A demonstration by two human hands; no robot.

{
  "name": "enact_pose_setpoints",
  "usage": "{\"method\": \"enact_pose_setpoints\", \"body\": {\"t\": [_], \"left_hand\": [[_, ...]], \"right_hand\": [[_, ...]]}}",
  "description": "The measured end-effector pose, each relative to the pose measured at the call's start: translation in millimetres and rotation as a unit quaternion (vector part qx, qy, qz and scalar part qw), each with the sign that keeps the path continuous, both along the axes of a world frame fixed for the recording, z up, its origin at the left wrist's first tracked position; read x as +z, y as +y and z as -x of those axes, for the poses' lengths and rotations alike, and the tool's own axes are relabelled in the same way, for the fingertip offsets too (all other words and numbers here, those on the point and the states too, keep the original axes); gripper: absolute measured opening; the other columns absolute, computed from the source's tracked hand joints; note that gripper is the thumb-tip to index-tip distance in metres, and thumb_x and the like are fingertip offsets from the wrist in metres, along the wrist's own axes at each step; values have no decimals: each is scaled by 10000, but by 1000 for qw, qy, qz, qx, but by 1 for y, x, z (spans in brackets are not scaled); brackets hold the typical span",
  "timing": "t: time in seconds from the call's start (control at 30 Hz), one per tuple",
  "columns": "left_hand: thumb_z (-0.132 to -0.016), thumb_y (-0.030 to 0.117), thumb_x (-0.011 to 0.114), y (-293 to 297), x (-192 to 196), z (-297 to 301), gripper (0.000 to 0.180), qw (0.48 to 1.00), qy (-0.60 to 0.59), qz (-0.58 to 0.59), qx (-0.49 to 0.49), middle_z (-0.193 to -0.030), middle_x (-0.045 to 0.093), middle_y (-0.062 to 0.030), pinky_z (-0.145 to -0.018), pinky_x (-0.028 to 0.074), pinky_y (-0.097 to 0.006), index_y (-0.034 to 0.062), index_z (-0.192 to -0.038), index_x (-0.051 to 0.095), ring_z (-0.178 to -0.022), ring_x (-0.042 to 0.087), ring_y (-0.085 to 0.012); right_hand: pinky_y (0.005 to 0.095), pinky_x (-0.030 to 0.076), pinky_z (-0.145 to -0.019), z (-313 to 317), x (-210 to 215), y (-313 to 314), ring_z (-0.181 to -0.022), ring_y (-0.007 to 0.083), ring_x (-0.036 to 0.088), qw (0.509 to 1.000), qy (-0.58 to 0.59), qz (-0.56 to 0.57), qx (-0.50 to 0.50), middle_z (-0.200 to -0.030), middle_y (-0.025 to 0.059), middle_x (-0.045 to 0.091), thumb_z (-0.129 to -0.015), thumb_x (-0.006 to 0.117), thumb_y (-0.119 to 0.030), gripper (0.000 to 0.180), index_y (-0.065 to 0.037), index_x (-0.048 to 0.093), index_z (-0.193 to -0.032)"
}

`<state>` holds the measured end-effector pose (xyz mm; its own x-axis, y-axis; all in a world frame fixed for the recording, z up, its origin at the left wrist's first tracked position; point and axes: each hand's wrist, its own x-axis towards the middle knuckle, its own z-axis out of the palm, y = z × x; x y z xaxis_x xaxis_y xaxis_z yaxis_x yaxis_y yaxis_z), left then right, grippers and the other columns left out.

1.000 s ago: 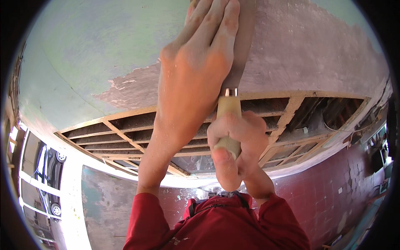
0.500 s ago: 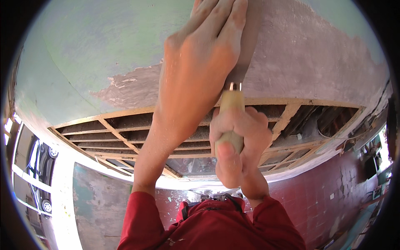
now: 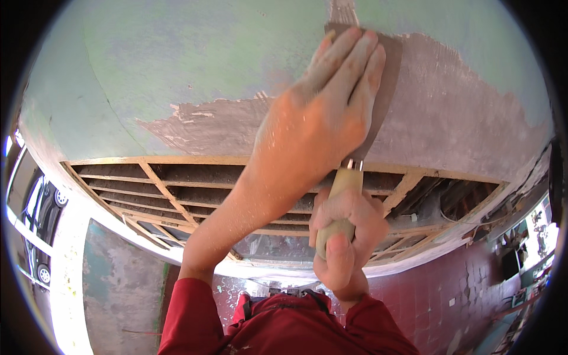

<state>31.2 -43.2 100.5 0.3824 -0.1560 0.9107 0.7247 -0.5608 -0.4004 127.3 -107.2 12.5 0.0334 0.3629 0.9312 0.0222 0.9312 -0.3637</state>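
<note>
My right hand (image 3: 349,228) is wrapped round the pale wooden handle (image 3: 335,236) of a wide-bladed scraper. Its metal blade (image 3: 384,100) lies against a green painted wall (image 3: 195,53), with the broad end toward the top of the view. Across the blade, my left hand (image 3: 331,112) lies flat with its fingers stretched out, partly covering the metal. Bare greyish patches (image 3: 455,106) with ragged paint edges show to the right of the blade and to the left of my left wrist. Just beyond the blade's end runs a narrow scraped strip (image 3: 343,10).
Below the painted surface, a wooden frame with slatted openings (image 3: 171,177) runs across the view. A loose cable (image 3: 467,219) hangs by its right end. Red floor tiles (image 3: 426,302) lie far below. Through a bright opening at left, a dark car (image 3: 44,207) shows.
Both hands and the scraper have come down the view and slightly right. The blade's broad end and a bare strip beyond it are now visible.
</note>
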Motion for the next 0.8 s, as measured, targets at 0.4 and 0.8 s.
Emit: {"method": "enact_pose_setpoints", "body": {"t": [0.4,0.8], "left_hand": [[-783,27,674,0,-45,13,493,984,-21,130,-119,-1339,632,-159,-1086,481,-486,-30,-1271,628,-1306,566,-346],[-774,92,674,5,-126,36,270,990,4,86,-116,-1123,750,-77,-1074,495,-390,34,-1020,770,-1123,695,-232]], "right_hand": [[234,313,-376,3,-66,13,-393,108,464,998,-4,-23,58,-515,48,506,-937,598,-358,363,-31,554,-787],[289,423,-457,-1,-143,-9,-456,194,525,990,-32,74,118,-565,61,571,-639,642,-141,127,-54,620,-729]]}}
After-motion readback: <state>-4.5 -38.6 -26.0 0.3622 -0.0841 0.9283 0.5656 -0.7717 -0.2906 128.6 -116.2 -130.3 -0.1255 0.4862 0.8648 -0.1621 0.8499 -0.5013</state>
